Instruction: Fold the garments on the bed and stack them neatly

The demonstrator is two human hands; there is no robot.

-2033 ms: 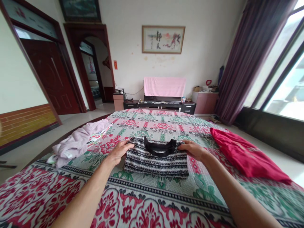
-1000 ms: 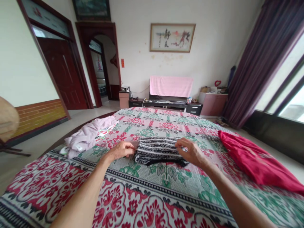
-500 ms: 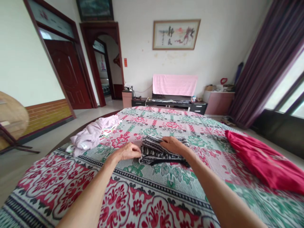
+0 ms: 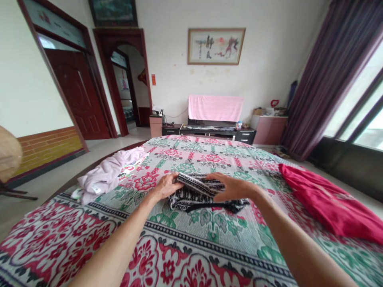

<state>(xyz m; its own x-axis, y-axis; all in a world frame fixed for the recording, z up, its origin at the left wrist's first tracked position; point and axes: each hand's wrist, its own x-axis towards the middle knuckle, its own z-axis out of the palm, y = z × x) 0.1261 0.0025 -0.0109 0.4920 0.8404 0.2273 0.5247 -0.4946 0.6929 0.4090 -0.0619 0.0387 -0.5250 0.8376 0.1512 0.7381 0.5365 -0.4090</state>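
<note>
A black-and-white striped garment [image 4: 194,195] lies folded on the flowered bedspread [image 4: 191,247], a black band along its near edge. My left hand [image 4: 166,185] pinches the garment's left end and lifts a fold of it. My right hand [image 4: 231,187] rests across the garment's right half, fingers curled over the raised fold.
A crumpled pale lilac garment [image 4: 104,175] lies at the bed's left edge. A red garment [image 4: 323,203] lies spread on the right side. Beyond the bed stand a low dark cabinet [image 4: 209,131] with a pink cloth [image 4: 215,107], a doorway on the left and curtained windows on the right.
The striped garment was folded over so its black collar went out of sight. My hands then moved closer together, and the left end is now being lifted over toward the right.
</note>
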